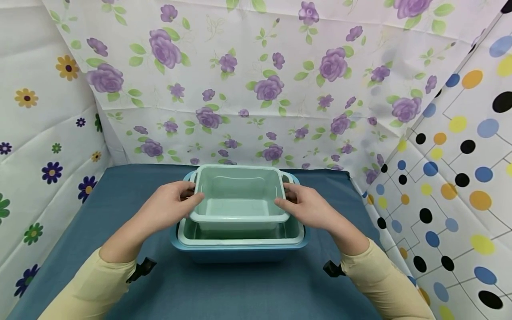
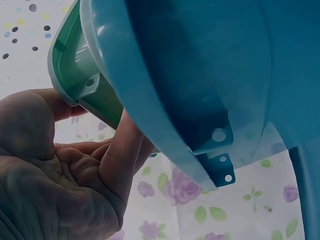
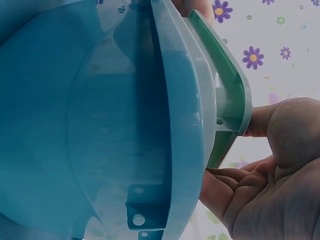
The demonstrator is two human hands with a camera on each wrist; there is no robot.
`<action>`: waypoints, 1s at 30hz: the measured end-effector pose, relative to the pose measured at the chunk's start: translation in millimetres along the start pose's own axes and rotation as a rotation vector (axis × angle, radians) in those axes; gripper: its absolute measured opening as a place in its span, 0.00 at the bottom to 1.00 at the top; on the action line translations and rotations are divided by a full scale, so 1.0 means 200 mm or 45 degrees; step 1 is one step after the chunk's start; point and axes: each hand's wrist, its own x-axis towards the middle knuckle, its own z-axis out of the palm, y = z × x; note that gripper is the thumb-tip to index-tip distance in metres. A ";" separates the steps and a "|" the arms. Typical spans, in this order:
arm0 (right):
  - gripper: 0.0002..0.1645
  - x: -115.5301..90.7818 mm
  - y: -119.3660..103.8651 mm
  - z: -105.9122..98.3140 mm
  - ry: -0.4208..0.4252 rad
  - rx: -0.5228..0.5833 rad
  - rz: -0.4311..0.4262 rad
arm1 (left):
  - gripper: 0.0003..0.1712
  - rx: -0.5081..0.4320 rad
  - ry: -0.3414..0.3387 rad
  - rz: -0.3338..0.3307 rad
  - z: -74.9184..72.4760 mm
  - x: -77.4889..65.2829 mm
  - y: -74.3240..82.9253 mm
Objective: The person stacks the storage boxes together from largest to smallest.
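Observation:
A small pale green basin point(image 1: 240, 191) is held by both hands, one at each short side, its base down within a larger light green basin point(image 1: 240, 242). That one nests in a blue basin point(image 1: 240, 255) on the table. My left hand point(image 1: 172, 204) grips the left rim, thumb over the top and fingers below. On the opposite rim my right hand point(image 1: 306, 204) has the same grip. In the left wrist view the left thumb presses the green rim point(image 2: 62, 82); fingers curl beneath. The right wrist view shows the right thumb at the rim point(image 3: 245, 110), some fingertips hidden behind the blue basin.
A dark blue cloth point(image 1: 240, 293) covers the table. A curtain with purple flowers point(image 1: 240, 89) hangs behind it, a dotted sheet point(image 1: 448, 186) on the right and a daisy-print sheet point(image 1: 40, 155) on the left.

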 end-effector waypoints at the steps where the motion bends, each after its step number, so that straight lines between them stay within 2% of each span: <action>1: 0.47 0.00 0.00 0.00 -0.005 0.006 -0.002 | 0.32 -0.003 -0.007 -0.002 0.00 0.00 0.00; 12: 0.48 0.00 0.01 0.00 -0.012 0.010 0.020 | 0.25 -0.100 -0.069 0.000 -0.02 0.02 0.00; 18: 0.48 0.01 0.01 -0.01 -0.029 -0.022 0.041 | 0.19 -0.039 -0.077 -0.004 -0.02 0.02 0.01; 27: 0.48 0.04 0.01 -0.01 -0.053 -0.061 0.061 | 0.20 0.028 -0.102 -0.014 -0.01 0.03 0.05; 30: 0.45 0.04 0.00 -0.01 -0.063 -0.081 0.057 | 0.21 0.048 -0.095 -0.023 -0.01 0.03 0.07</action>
